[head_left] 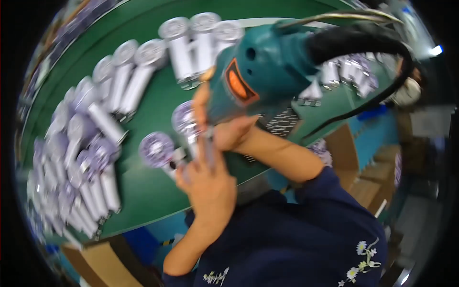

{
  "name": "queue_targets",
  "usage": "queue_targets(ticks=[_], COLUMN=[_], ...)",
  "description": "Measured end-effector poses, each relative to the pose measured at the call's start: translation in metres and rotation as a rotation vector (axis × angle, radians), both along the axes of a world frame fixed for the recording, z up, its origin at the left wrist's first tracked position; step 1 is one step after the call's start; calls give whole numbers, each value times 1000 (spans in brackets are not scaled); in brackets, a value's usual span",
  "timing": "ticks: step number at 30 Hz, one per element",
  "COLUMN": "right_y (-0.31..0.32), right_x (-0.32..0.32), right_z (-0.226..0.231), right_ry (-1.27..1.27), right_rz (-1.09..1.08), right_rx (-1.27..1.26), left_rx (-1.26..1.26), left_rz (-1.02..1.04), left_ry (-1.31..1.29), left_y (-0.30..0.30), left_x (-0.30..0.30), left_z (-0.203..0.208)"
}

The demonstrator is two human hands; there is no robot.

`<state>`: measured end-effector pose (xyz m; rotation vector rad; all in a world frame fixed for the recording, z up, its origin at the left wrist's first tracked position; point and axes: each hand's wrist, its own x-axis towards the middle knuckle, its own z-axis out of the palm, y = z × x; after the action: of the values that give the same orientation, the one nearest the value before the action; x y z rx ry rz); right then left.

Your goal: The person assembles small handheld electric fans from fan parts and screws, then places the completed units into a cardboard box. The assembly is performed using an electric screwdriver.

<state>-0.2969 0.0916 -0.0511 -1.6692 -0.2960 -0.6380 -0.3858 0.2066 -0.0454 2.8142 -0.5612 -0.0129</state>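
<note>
Flowers, embroidered in two sprays, bloom across the navy shirt (287,234) closest to us, and off to its right stands an open cardboard carton (345,153), partly covered by the sleeve. Now the left hand (210,189), fingers stretched forward over the handle of one fan-like piece (183,116); motion blur smears the fingertips, so whether they grip or merely press, I can't tell. That piece lies on the green table (143,203) right at the hands, its lower part covered. Just left of it, a second piece (157,149), purple head up, its handle running under the left thumb. So two by the hands!

Right hand (230,135) next, wrapped firmly around one teal power driver (270,67) (what a bulky thing, it blocks half the view). Its tip is lost among the fingers; one black cord (356,42) loops away right. Past the right forearm sits a dark tray (283,120) of small silvery bits, partly hidden, too many to count.

Farther out, a crowded left-hand heap (71,153) overlaps beyond counting. Three pieces (136,88) fan out above it, three more (180,55) at the top, and behind the driver a right-hand cluster (351,71), half concealed, number unclear.
</note>
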Motion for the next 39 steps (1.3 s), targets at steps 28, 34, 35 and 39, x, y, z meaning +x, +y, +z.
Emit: queue_targets(ticks=[28,34,35,39], right_y=[-179,-176,-176,-176], right_x=[-26,-27,-28,-29], right_z=[0,-2,-5,-2], right_ry=[-35,-39,-59,-49], right_rz=[-253,-195,-154,-193], right_rx=[478,512,536,506], left_rx=[8,1,-2,-22], left_rz=[-37,-34,-34,-28], left_ry=[59,57,57,58], left_y=[-25,-24,-24,-24], left_x=[-21,-20,-20,-20], left_z=[9,9,9,7])
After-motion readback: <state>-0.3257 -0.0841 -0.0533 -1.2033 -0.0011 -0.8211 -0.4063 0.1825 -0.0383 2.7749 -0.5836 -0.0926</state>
